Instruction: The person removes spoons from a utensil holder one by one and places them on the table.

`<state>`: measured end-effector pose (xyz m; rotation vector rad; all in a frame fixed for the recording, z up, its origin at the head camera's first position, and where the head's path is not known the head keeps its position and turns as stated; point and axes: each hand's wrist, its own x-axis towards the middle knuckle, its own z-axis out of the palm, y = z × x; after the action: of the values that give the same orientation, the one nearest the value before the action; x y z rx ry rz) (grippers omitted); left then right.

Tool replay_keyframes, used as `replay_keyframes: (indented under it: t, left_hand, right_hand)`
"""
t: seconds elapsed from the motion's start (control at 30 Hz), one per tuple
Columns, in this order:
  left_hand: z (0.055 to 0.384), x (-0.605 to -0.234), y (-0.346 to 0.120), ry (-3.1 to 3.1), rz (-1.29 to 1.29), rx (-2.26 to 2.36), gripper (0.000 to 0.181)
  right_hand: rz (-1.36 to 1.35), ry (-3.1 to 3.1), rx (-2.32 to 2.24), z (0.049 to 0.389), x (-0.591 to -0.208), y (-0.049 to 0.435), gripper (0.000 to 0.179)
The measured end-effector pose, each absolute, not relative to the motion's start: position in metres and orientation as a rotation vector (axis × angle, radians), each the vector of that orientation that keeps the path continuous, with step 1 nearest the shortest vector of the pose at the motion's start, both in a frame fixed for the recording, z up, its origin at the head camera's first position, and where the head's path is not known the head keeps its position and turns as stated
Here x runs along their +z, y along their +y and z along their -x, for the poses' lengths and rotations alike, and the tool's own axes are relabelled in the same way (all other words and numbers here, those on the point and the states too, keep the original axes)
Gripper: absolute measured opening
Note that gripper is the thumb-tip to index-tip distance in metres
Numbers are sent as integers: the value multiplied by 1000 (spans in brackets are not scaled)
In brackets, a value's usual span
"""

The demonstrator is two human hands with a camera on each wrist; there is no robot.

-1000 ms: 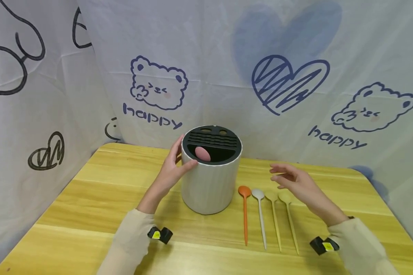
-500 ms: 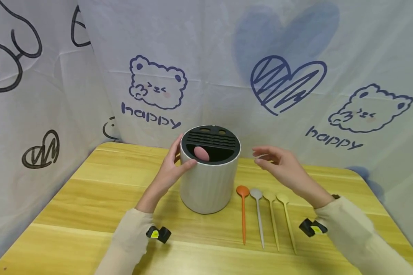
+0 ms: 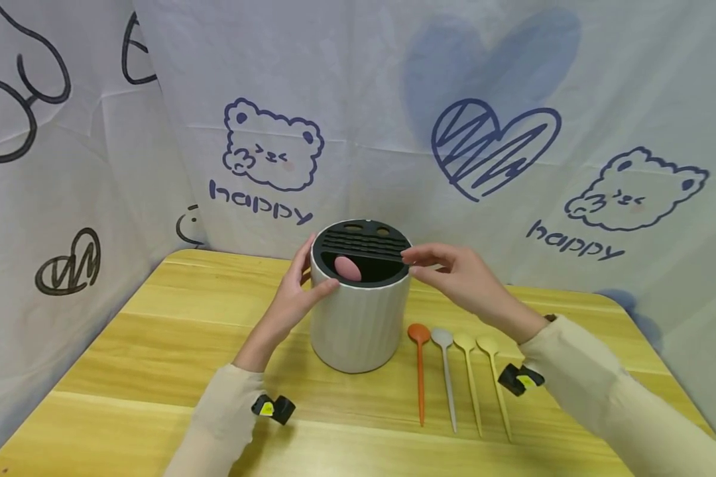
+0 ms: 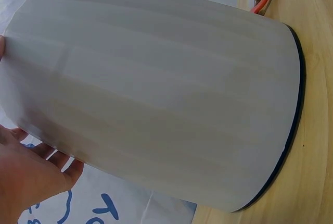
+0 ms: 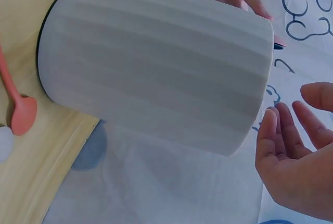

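A white ribbed utensil holder (image 3: 358, 324) with a black slotted top (image 3: 366, 240) stands upright on the table. Inside its large front opening shows a pink oval piece (image 3: 348, 268), its lower part hidden. My left hand (image 3: 292, 291) holds the holder by its left side, thumb at the front rim and fingers around the back. At the right rim is my right hand (image 3: 462, 275), fingers loosely bent and thumb apart, holding nothing. In the right wrist view the right hand's fingers (image 5: 281, 130) are just beyond the rim, with a gap between them and the wall.
Right of the holder, several long-handled spoons lie side by side: an orange spoon (image 3: 420, 371), a grey spoon (image 3: 447, 377) and pale yellow spoons (image 3: 473, 377). A white printed cloth (image 3: 388, 119) hangs behind the wooden table (image 3: 155, 344).
My right hand has moved left, from above the yellow spoons to the holder's right rim. My left hand has kept its hold, and the holder stands in the same place.
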<state>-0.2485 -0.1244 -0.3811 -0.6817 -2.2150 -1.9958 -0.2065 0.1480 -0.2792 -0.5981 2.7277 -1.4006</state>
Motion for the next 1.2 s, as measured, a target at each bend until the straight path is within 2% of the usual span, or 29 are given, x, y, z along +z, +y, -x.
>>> replay_keyframes:
  t: [0.5,0.77,1.2]
  left_hand:
    - [247,-381,-128,-2232,665,-2020,95]
    - [246,-379,-125,-2241,672,-1993,103]
    - [248,-379,-125,-2251,677,-1992,102]
  right_hand:
    - [760,2654,-1420,227,-271,96,27]
    - [731,2614,-1438,229,-275,83,45]
    - [750,2674,-1300,231,-274,79,20]
